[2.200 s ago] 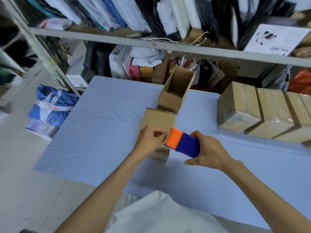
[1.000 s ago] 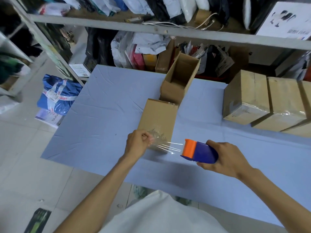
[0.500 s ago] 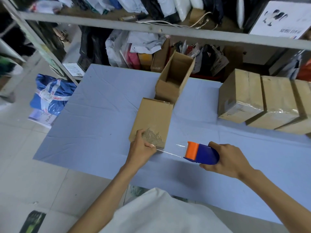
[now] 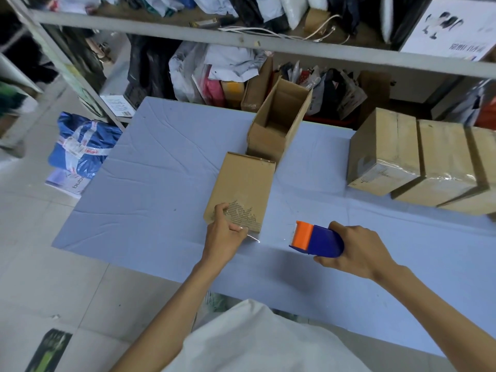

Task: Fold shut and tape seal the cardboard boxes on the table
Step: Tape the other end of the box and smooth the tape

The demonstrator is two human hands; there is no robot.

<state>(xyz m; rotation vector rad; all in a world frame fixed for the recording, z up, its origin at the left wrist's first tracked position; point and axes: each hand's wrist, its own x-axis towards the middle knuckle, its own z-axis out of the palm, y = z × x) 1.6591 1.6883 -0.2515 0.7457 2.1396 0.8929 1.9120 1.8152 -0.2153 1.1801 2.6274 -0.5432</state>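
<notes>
Gripping the near end of the closed cardboard box (image 4: 243, 183) with the left hand (image 4: 224, 234), thumb laid on the top face beside a wrinkled patch of clear tape (image 4: 241, 212), fingers curled against the near edge. Lying flat and lengthwise on the blue-covered table (image 4: 150, 183), close to the front edge, with the far end right up against an open cardboard box (image 4: 279, 124) standing upright, top unfolded.

Clamping a tape dispenser (image 4: 316, 240) in the right hand (image 4: 359, 251), fingers wrapped round the blue body, orange head turned toward the left hand. Held low over the cloth, to the right of the closed cardboard box and apart from it. Glinting faintly between the box's near right corner and the orange head, a thin strand of tape; hard to tell whether unbroken all the way across.

Sitting in a row along the right side of the table, well apart from both hands, sealed boxes (image 4: 383, 151) wrapped in glossy tape. Standing behind the table, a metal shelf (image 4: 188, 40) crowded with bags and parcels. Lying down on the tiled floor at the left, a blue bag (image 4: 80, 146).
</notes>
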